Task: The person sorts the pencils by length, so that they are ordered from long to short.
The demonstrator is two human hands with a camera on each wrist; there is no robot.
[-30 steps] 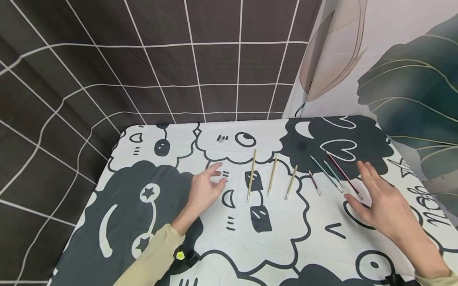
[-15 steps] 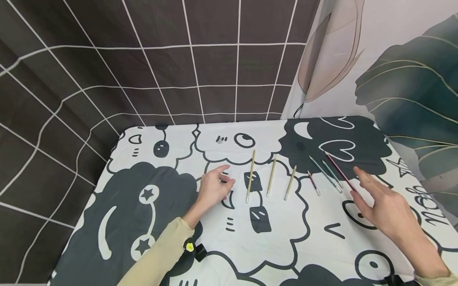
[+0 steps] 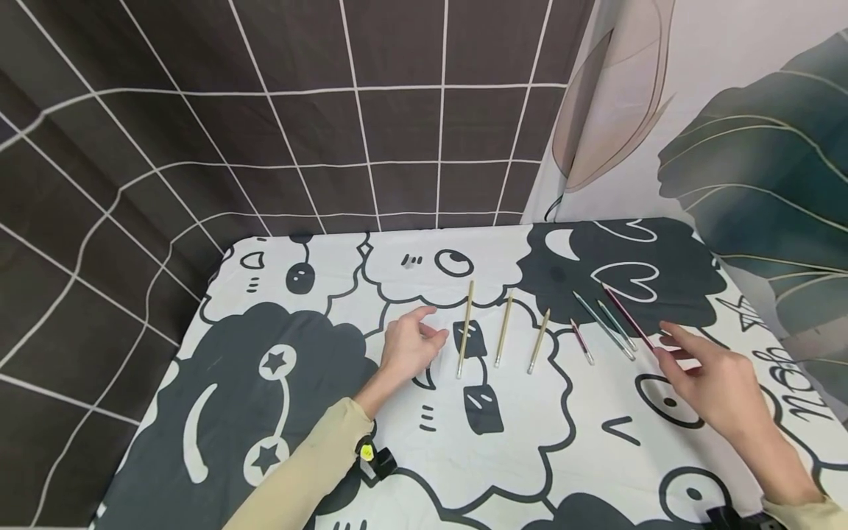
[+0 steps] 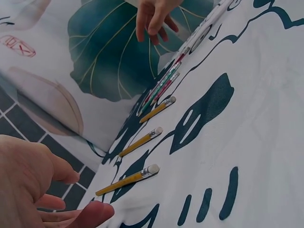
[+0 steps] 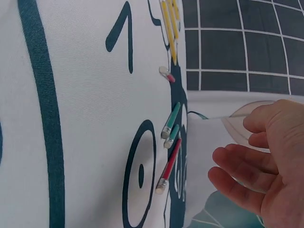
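Note:
In the head view my left hand (image 3: 411, 347) hovers just left of the longest yellow pencil (image 3: 467, 327), fingers loosely bent and holding nothing. The left wrist view shows its thumb and fingers apart, close to that pencil. Two shorter yellow pencils, a middle one (image 3: 505, 331) and a right one (image 3: 539, 342), lie beyond it. My right hand (image 3: 718, 383) is over the eraser end of the long dark red pencil (image 3: 626, 313); the right wrist view shows a gap between them. Left of that lie two green pencils, one longer (image 3: 603, 325) and one shorter (image 3: 616, 324), and a short red pencil (image 3: 582, 341).
A white cloth (image 3: 517, 456) with dark cartoon shapes covers the table. Behind it hangs a dark grid-patterned curtain (image 3: 404, 125). A leaf-printed fabric (image 3: 762, 162) rises at the back right.
My left hand has moved right, toward the longest yellow pencil. The right hand has shifted slightly and its thumb and fingers have drawn nearer together. The pencils lie as before.

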